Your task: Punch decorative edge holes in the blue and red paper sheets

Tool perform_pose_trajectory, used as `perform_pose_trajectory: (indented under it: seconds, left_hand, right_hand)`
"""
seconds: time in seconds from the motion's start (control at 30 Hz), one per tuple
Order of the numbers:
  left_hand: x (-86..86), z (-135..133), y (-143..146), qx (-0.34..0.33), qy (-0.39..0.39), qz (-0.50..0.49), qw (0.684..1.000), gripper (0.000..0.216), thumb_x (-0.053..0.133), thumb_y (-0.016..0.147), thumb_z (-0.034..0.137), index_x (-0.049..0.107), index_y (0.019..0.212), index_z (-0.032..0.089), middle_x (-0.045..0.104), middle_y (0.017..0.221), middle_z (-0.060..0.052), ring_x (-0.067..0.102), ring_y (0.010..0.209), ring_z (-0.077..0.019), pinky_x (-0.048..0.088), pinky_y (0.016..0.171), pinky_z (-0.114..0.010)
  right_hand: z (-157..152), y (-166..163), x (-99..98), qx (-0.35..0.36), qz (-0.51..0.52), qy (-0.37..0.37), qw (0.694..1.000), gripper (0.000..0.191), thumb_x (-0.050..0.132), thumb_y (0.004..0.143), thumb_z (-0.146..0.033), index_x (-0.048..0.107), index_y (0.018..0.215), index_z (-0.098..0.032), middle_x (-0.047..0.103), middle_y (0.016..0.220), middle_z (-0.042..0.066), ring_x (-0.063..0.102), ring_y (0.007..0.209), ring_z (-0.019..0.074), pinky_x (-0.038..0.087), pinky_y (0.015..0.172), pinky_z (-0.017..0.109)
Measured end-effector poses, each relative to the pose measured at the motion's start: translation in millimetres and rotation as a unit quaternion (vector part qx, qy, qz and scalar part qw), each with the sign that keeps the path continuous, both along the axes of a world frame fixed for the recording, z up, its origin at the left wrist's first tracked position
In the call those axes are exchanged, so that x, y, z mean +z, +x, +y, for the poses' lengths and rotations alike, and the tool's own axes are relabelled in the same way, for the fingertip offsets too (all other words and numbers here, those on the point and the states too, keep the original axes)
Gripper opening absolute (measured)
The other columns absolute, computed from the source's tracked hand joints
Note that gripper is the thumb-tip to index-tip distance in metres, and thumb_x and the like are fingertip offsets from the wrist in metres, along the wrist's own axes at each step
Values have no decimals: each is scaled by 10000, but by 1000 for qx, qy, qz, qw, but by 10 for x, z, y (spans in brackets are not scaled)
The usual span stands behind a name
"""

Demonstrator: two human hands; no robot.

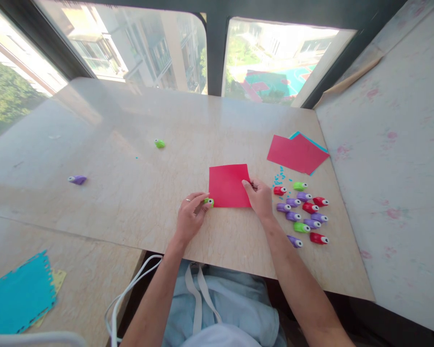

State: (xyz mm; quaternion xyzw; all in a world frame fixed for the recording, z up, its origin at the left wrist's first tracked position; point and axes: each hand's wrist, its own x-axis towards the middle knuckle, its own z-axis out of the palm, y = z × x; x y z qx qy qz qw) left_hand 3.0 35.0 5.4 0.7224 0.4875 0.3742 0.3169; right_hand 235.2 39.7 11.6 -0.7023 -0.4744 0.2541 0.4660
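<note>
A red sheet of paper [228, 187] lies in front of me on the marble-patterned tabletop. My right hand [259, 198] pinches its right edge between thumb and fingers. At the lower left corner of the sheet, my left hand [193, 216] is closed around a small green craft punch [210, 202] with a white top bearing a dark star-like mark. The punch sits over the paper's corner; fingers cover part of it, so I cannot see how far the paper goes into its slot.
On the right stand several purple, red [310, 207] and green punches beside scattered blue paper bits [279, 179]. Behind them lie red and blue sheets [296, 154]. A green punch [159, 143] and a purple punch [77, 180] are farther left. Blue paper with notched edges [21, 294] and white cables [130, 284] lie lower left.
</note>
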Motion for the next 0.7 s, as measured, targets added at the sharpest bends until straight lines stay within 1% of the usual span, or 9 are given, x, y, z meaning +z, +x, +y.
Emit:
perform_pose_trajectory:
  seconds: [0.1, 0.23, 0.43, 0.6, 0.7]
  left_hand:
    - [7, 1, 1, 1, -7, -15, 1000, 221, 598, 922, 312, 693, 1100, 223, 667, 1124, -81, 650, 963, -191, 534, 841, -326]
    - [29, 1, 4, -4, 11, 10, 1000, 180, 601, 920, 292, 728, 1032, 232, 694, 1046, -71, 641, 943, -197, 521, 806, -327]
    - [23, 4, 2, -11, 9, -4, 1000, 186, 606, 919, 282, 742, 1036, 234, 699, 1027, -73, 643, 895, -185, 513, 731, -300]
    - [-9, 13, -5, -8, 17, 5, 1000, 197, 614, 916, 302, 744, 1048, 234, 707, 1037, -76, 649, 942, -199, 516, 811, -332]
    - [-1, 13, -6, -4, 8, -3, 1000, 205, 616, 914, 323, 742, 1043, 227, 712, 1050, -79, 652, 964, -204, 516, 841, -343]
  right_hand:
    - [2, -1, -1, 7, -5, 0, 1000, 325, 570, 844, -471, 732, 877, -192, 735, 787, 38, 665, 727, 227, 474, 681, 300]
    - [5, -6, -5, 13, -7, 5, 1000, 316, 560, 853, -460, 725, 878, -192, 735, 800, 40, 663, 727, 222, 479, 691, 300]
    - [12, -8, -14, 14, -2, 8, 1000, 328, 554, 850, -458, 727, 896, -182, 738, 814, 52, 668, 738, 227, 490, 704, 312]
    - [17, -4, -18, 19, -4, 1, 1000, 358, 543, 851, -471, 719, 905, -164, 734, 800, 54, 661, 732, 222, 484, 681, 300]
    - [22, 1, -30, 15, -3, -2, 1000, 374, 551, 840, -480, 717, 898, -150, 731, 790, 59, 657, 721, 222, 479, 669, 296]
